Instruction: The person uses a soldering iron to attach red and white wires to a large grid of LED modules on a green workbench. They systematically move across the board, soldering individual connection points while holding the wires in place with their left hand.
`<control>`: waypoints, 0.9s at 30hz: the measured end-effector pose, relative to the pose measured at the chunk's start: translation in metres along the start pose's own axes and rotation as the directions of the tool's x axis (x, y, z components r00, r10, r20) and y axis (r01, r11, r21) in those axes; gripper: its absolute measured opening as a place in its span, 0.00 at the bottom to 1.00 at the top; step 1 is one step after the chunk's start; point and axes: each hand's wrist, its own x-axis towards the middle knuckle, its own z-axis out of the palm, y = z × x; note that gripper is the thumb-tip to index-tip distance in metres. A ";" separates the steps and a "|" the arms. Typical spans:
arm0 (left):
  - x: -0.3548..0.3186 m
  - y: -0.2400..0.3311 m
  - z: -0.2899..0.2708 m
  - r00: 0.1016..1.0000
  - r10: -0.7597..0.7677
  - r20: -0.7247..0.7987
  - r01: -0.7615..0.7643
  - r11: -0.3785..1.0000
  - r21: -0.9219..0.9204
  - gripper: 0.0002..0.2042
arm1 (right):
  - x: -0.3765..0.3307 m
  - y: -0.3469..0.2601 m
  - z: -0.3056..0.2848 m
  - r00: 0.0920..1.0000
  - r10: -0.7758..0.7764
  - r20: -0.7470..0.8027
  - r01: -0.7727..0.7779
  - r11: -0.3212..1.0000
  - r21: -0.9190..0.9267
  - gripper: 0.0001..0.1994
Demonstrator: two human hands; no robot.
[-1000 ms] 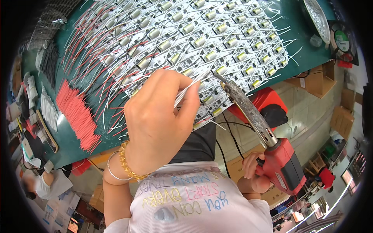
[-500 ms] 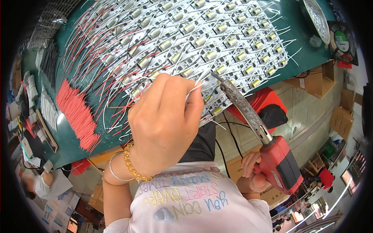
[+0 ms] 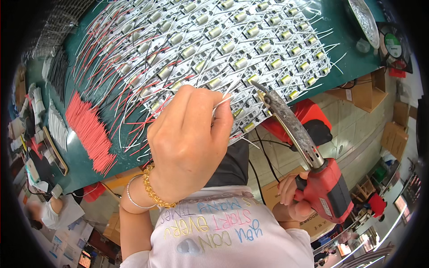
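My left hand (image 3: 190,134) is closed in a pinch on a white wire (image 3: 222,102), just above the near edge of a large panel of circuit boards (image 3: 248,105). The boards carry rows of small yellow-and-silver cylinders and many red, black and white wires. Grasped by its red-and-black handle in my right hand (image 3: 292,196) is a soldering gun (image 3: 328,190). Its dark, crusted barrel slants up to the left. The tip hangs over the panel, a little right of my left fingertips; whether it touches a board, I cannot tell.
On the green table (image 3: 80,165), bundles of red wires (image 3: 89,134), white wires (image 3: 57,123) and black wires (image 3: 58,73) lie at the left. A metal dish (image 3: 364,22) and a solder spool (image 3: 393,47) sit far right. A red stool (image 3: 308,116) stands beneath the table edge.
The soldering gun has shifted slightly to the right, its tip now farther from my left fingertips. My left hand stays almost still with the wire.
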 end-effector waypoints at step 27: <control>-0.010 0.004 0.006 0.995 -0.039 0.091 0.059 0.972 -0.226 0.07 | -0.042 0.000 -0.013 0.968 0.226 -0.110 -0.212 0.969 0.127 0.42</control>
